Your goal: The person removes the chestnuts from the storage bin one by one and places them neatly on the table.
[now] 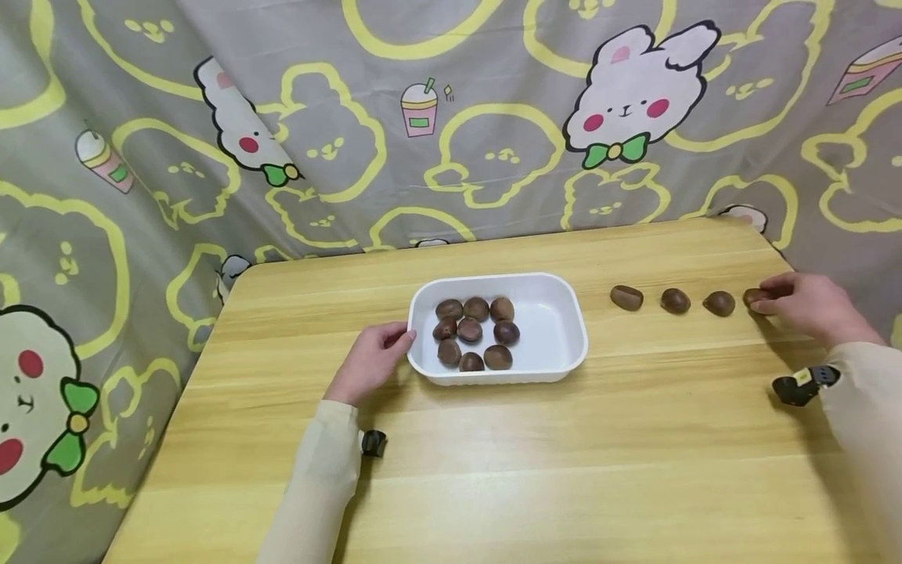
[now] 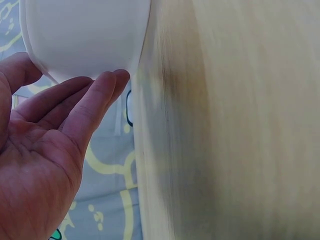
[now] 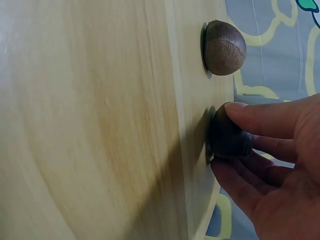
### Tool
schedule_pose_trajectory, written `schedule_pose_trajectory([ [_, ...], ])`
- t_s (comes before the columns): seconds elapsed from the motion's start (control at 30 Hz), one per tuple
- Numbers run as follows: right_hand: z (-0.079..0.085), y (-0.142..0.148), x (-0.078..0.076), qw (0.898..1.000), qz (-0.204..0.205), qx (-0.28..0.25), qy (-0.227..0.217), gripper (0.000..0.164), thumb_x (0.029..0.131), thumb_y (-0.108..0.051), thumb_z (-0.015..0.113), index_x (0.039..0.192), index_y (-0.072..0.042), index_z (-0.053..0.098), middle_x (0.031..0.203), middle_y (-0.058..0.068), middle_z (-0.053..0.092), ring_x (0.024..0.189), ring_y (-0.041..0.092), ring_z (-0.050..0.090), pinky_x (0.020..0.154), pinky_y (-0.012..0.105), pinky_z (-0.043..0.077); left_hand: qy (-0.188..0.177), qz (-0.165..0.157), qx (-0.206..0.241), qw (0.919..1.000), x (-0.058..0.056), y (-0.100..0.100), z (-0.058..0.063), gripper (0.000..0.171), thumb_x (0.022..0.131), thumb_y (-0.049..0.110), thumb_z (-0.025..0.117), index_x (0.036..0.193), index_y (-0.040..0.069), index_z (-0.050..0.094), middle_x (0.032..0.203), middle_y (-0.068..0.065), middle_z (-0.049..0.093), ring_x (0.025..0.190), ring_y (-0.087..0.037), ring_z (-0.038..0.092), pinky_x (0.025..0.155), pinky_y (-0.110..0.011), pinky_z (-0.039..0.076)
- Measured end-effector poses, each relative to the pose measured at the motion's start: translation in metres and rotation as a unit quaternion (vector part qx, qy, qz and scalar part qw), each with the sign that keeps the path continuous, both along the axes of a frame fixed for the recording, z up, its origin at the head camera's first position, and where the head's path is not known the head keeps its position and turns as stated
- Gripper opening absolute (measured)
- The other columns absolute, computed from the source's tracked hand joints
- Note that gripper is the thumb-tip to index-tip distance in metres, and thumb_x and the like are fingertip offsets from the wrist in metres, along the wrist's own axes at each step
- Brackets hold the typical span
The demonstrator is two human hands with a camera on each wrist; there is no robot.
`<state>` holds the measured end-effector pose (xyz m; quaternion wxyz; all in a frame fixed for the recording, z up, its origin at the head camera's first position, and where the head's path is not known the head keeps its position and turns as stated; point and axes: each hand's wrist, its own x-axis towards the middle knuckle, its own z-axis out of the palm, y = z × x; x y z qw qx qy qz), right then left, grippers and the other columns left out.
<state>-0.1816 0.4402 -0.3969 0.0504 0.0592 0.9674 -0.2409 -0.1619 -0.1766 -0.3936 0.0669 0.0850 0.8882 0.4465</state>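
Right hand [image 1: 810,305] pinched rounded brown chestnut [image 3: 227,132]; left hand [image 1: 368,359] held white oblong plastic tray [image 1: 546,337], nine o'clock from chestnut.

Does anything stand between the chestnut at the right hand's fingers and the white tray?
Yes: between the pinched chestnut and the white tray, three chestnuts lie in a row on the table. Nothing visible separates the right hand from its chestnut.

Room nearside; tray [image 1: 546,337], chestnuts [image 1: 675,301] obstruct; curtain [image 1: 493,215] perhaps close.

The tray [image 1: 550,329] looks smooth plastic, chestnuts [image 1: 675,301] faintly glossy, table [image 1: 564,470] wood-grained, curtain [image 1: 493,74] cloth
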Motion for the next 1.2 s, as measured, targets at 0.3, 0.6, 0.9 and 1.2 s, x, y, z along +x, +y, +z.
schedule_pose_trajectory([
  [0.3,0.001,0.002,0.002,1.000,0.018,0.002,-0.013,0.070,0.097,-0.041,0.057,0.130,0.019,0.041,0.124,0.042,0.046,0.108,0.060,0.041,0.088,0.067,0.030,-0.007,0.000,0.011,0.9999,0.000,0.000,0.001,0.035,0.101,0.023,0.057,0.126,0.000,0.065,0.118,-0.012,0.067,0.112,-0.025,0.059,0.096,-0.042,0.045],
  [0.6,0.027,-0.029,0.004,1.000,-0.005,-0.018,0.007,0.078,0.098,-0.049,0.051,0.142,0.014,0.033,0.136,0.044,0.032,0.117,0.061,0.033,0.091,0.069,0.027,-0.005,-0.003,0.008,1.0000,0.000,-0.001,0.002,0.035,0.101,0.023,0.057,0.125,0.000,0.065,0.117,-0.013,0.067,0.111,-0.025,0.060,0.096,-0.043,0.045],
  [0.9,0.056,-0.109,0.002,0.993,0.003,-0.087,0.082,0.061,0.097,-0.045,0.056,0.134,0.004,0.049,0.128,0.033,0.050,0.119,0.048,0.043,0.089,0.056,0.035,-0.003,-0.007,-0.005,1.0000,0.000,-0.002,0.003,0.035,0.101,0.024,0.057,0.125,0.000,0.065,0.117,-0.012,0.067,0.110,-0.025,0.060,0.096,-0.043,0.045],
  [1.2,0.069,-0.165,0.005,0.987,0.022,-0.134,0.086,0.059,0.095,-0.046,0.060,0.133,-0.002,0.053,0.124,0.024,0.056,0.121,0.041,0.045,0.093,0.055,0.034,-0.006,-0.016,-0.008,0.9998,-0.001,-0.002,0.005,0.035,0.101,0.023,0.057,0.124,0.000,0.066,0.116,-0.012,0.067,0.109,-0.024,0.060,0.094,-0.043,0.046],
])
